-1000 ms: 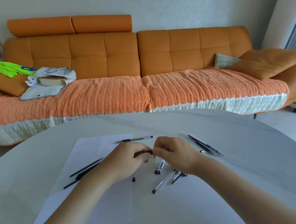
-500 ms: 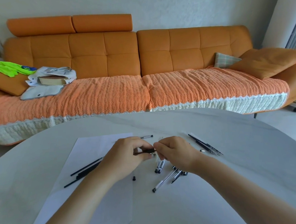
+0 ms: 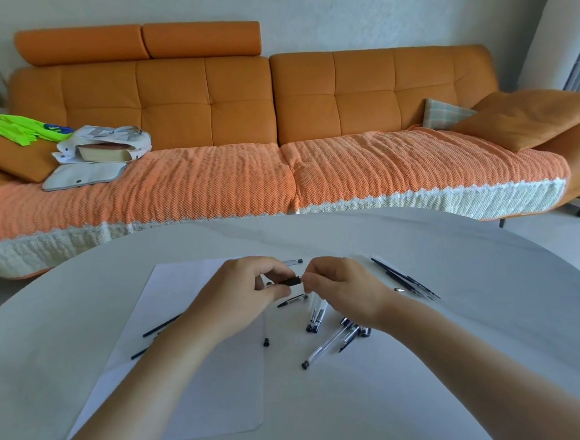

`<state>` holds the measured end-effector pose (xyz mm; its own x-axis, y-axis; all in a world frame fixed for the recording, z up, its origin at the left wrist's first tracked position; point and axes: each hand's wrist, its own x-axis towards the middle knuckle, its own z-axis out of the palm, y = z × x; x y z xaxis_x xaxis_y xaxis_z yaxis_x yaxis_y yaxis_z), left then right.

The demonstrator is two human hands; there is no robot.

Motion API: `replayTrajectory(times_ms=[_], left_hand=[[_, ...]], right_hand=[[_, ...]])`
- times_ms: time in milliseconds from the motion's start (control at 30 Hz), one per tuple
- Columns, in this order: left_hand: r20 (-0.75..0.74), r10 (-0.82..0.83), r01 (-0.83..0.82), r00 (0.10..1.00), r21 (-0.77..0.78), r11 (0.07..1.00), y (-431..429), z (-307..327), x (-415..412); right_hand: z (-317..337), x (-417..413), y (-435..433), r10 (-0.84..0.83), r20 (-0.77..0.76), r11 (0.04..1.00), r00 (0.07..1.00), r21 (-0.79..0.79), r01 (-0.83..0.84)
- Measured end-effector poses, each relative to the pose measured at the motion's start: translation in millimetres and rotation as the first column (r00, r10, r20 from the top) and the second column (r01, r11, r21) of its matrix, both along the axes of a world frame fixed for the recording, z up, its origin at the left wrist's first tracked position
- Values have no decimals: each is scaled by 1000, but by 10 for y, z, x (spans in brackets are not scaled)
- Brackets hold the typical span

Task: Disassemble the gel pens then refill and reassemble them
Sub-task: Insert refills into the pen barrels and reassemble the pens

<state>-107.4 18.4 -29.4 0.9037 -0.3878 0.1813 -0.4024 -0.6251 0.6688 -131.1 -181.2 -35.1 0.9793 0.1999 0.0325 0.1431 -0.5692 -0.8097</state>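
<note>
My left hand point(image 3: 242, 293) and my right hand point(image 3: 341, 286) meet above the table, each pinching one end of a short black pen part point(image 3: 291, 282). Below them lie several clear gel pens with black ends point(image 3: 328, 344), and one clear pen piece point(image 3: 292, 300) just under my fingers. Thin dark refills point(image 3: 406, 278) lie to the right, with a small metal tip point(image 3: 399, 290) beside them. More dark refills point(image 3: 160, 328) lie on the white paper sheet point(image 3: 198, 398), partly hidden by my left forearm. A tiny black cap point(image 3: 266, 342) sits on the sheet.
The round white table point(image 3: 463, 362) curves away at its far edge. Another clear pen point(image 3: 293, 262) lies behind my hands. An orange sofa point(image 3: 274, 117) with a bag, a book and green cloth stands beyond.
Both hands lifted slightly and shifted up and away from me, still joined on the black part. A clear pen piece now shows beneath them.
</note>
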Motion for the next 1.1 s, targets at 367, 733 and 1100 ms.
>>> replayTrajectory(times_ms=[367, 733, 1100], left_hand=[[57, -14, 17, 998, -61, 998, 97, 58, 23], [88, 145, -163, 985, 245, 956, 345, 59, 153], [14, 146, -140, 989, 387, 911, 461, -83, 184]], right_hand=[[56, 55, 110, -8, 51, 999, 999, 42, 5], [-27, 276, 197, -42, 155, 915, 987, -391, 101], [-151, 352, 181, 225, 248, 698, 942, -716, 22]])
